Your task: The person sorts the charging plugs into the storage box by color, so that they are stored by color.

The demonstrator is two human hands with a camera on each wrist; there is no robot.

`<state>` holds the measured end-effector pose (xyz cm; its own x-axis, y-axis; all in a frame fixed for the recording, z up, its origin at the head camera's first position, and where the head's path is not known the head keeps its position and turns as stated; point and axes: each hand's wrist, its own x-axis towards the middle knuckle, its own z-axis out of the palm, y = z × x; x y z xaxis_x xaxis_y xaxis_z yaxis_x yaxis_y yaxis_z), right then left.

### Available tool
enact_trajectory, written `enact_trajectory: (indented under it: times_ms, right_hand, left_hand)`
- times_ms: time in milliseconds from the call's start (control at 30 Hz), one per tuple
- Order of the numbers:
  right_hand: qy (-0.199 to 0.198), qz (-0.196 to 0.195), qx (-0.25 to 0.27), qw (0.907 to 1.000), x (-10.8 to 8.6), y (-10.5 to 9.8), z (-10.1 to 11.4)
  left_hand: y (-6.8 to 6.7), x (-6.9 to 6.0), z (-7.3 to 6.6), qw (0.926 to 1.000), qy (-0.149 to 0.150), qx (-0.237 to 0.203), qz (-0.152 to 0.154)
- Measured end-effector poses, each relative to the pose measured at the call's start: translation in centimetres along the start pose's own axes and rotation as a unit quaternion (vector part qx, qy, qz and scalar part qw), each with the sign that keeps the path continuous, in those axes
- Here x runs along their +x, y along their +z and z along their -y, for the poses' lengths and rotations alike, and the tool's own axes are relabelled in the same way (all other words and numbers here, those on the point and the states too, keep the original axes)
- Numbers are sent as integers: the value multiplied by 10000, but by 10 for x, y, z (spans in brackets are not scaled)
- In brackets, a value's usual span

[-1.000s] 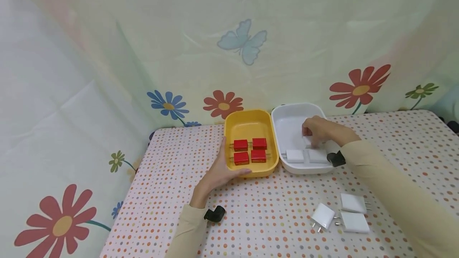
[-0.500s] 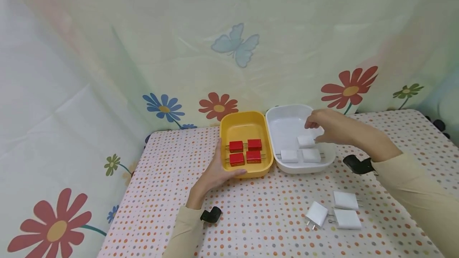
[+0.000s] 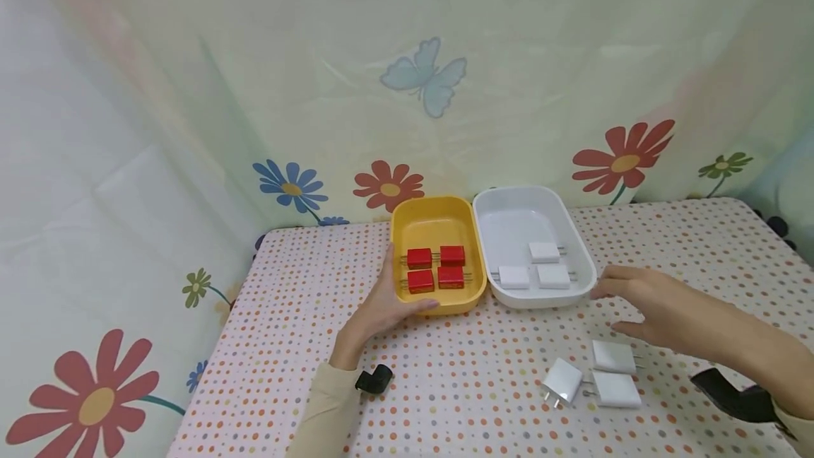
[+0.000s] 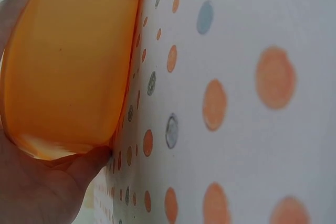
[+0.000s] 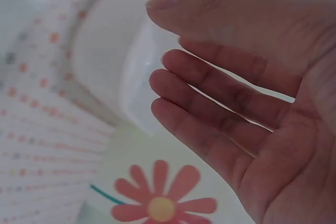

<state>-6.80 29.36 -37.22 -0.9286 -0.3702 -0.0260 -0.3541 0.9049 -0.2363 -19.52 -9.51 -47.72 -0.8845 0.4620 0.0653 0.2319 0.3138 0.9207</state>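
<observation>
Here, left grip (image 3: 384, 308) clamping yellow tray (image 3: 435, 230), right grip (image 3: 663, 311) apart, seemingly slight gap to white rim (image 3: 540, 300)

Soft, even light in the head view, with faint sheen on the backdrop (image 3: 540, 83) beyond the far edge of the table (image 3: 483, 387). Right-wrist view is dimmer, its white tray (image 5: 105, 40) blurred.

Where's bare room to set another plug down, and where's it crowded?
Bare: the far half of the yellow tray, beyond its red plugs; the far half of the white tray, beyond its white plugs; the tablecloth between the left forearm and the loose white plugs. Crowded: both trays' near halves and the loose plugs' cluster.
</observation>
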Motion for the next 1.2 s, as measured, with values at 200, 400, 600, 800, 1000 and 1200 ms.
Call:
enact_trajectory:
  times_ms: [200,400,600,800,1000,1200]
  right_hand:
    - [344,515,273,9977,-16,36,-16]
    - [535,590,544,9953,-19,59,-22]
    - [493,601,672,9947,-17,68,-28]
    - [355,422,588,9967,-16,73,-29]
    - [251,300,608,9974,-13,73,-31]
    - [296,405,685,9964,-6,72,-31]
  left_hand:
    - [-1,0,0,10000,40,-64,26]
    - [-1,1,0,9999,38,-123,1]
    - [0,0,-1,9999,35,-114,29]
    - [0,0,-1,10000,35,-44,-17]
    - [0,0,-2,10000,37,-64,-23]
    - [-1,0,-1,9998,28,-172,-31]
